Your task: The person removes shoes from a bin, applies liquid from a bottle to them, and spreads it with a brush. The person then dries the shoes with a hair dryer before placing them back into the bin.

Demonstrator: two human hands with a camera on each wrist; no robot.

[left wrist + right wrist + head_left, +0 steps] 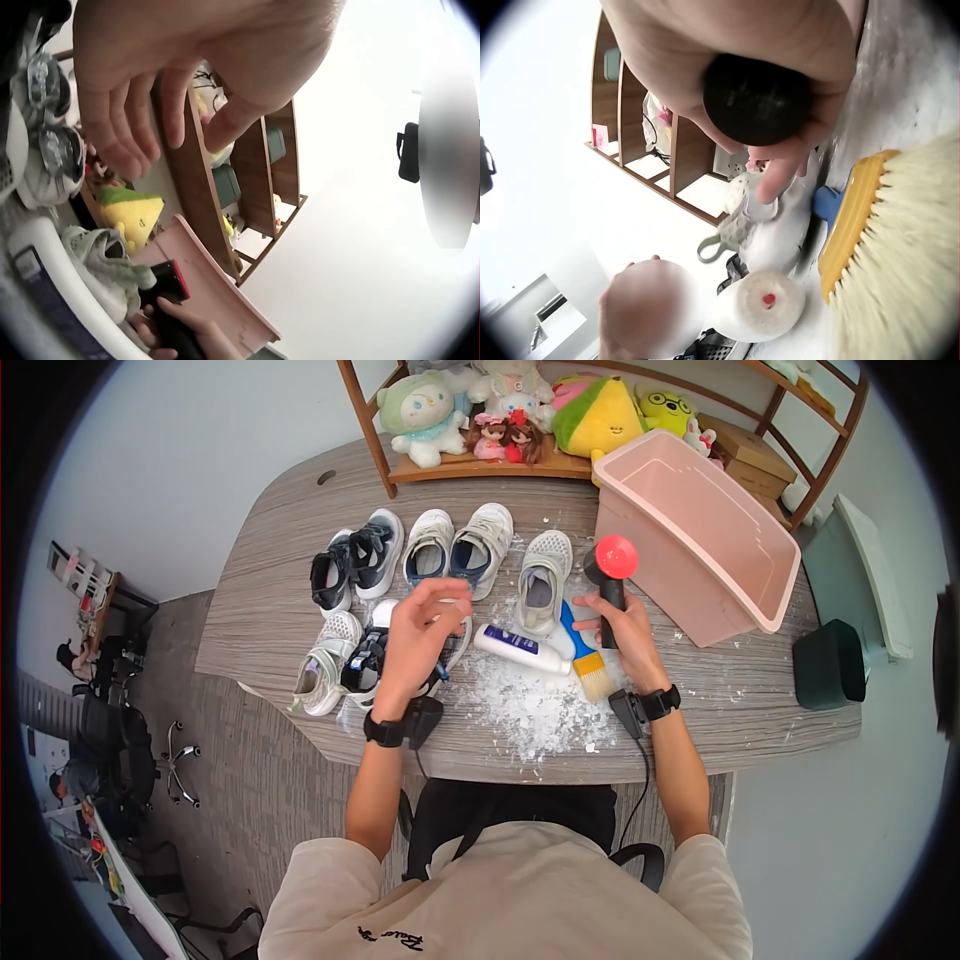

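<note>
My right hand (626, 632) grips the black handle of a tool with a round red head (617, 557); in the right wrist view the handle's black end (757, 99) shows in the palm. My left hand (425, 628) is raised over the shoes, holding nothing, its fingers loosely bent and apart in the left wrist view. A white bottle with a purple label (522, 649) lies between the hands. Beside it is a blue-handled brush with pale bristles (596, 682). Behind the bottle stands a light grey shoe (543, 582).
White flakes (540, 710) cover the table's front middle. Several shoes (482, 550) stand at left and back. A pink bin (690, 550) is at back right, near a dark green container (829, 665). Plush toys (600, 415) fill a wooden shelf.
</note>
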